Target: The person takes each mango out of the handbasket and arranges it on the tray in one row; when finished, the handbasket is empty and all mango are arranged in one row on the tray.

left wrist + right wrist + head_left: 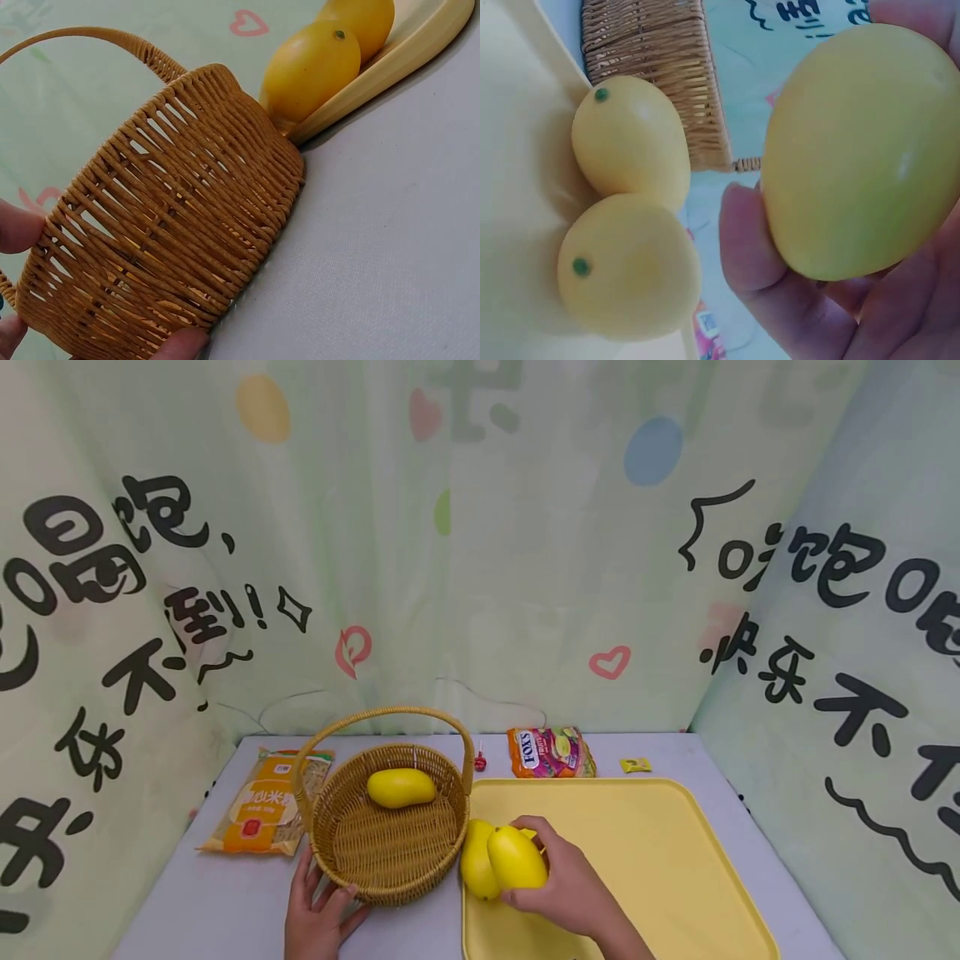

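Observation:
A brown wicker basket [390, 881] with an arched handle stands left of centre, one yellow mango [401, 787] lying inside it. My left hand [318, 910] holds the basket low on its near left side, with fingertips [184, 343] against the weave. Beside the basket, my right hand [558, 881] grips another mango [862, 154] between thumb and fingers, raised over the left part of a yellow tray [637, 835]. Two more mangoes lie side by side at the tray's left edge in the right wrist view, an upper mango [630, 142] and a lower mango [630, 266].
An orange-and-clear food bag [262, 806] lies left of the basket. Behind the tray are a Fox's candy bag [551, 753], a small red lollipop [480, 762] and a yellow wrapped sweet [635, 765]. Printed curtains [480, 610] enclose the white table [180, 902] at back and sides.

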Motion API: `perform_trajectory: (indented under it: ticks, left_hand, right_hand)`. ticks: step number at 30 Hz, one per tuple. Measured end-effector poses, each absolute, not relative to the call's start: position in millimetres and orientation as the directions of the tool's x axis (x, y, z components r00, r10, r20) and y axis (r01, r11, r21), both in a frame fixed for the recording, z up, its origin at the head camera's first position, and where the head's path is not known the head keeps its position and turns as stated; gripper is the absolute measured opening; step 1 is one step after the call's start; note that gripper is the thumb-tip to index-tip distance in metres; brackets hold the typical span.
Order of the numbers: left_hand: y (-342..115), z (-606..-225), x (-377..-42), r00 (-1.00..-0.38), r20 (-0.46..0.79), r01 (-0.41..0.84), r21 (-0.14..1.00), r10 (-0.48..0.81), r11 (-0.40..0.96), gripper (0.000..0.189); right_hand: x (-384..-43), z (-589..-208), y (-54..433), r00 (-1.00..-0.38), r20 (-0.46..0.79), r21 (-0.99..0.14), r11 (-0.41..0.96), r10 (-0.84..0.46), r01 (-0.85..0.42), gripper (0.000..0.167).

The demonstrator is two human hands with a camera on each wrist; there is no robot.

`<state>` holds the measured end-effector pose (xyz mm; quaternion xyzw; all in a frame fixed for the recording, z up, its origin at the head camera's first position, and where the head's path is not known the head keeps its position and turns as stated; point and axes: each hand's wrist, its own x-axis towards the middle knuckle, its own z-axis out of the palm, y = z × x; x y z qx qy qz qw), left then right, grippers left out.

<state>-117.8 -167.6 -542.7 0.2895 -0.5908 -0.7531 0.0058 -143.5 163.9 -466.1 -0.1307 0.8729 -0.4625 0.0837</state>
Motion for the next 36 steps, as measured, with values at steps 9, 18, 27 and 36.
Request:
perform_trajectory:
  ticks: [9, 18, 27, 36]
  left_hand:
    - [-165.7, -541.6, -117.7, -0.830, -0.429, -0.334, 0.894, -0.357, -0.300, 0.110]
    - [-166.5, -541.4, -118.1, -0.831, -0.425, -0.334, 0.897, -0.359, -0.289, 0.109]
    - [-165.8, -540.5, -117.8, -0.826, -0.428, -0.335, 0.896, -0.367, -0.291, 0.110]
    - [-166.5, -540.9, -117.9, -0.818, -0.437, -0.343, 0.893, -0.375, -0.292, 0.110]
  right_hand:
    - [-138.6, -467.0, 183.1, -0.978, -0.131, -0.888, 0.457, -0.161, 0.044, 0.079]
    - [-136.5, -470.2, 197.9, -0.977, -0.210, -0.917, 0.355, -0.045, 0.181, 0.077]
    - [-138.0, -482.1, 220.3, -0.978, -0.211, -0.918, 0.344, 0.002, 0.198, 0.076]
    - [-147.2, -494.7, 238.5, -0.971, -0.223, -0.869, 0.433, 0.089, 0.239, 0.078]
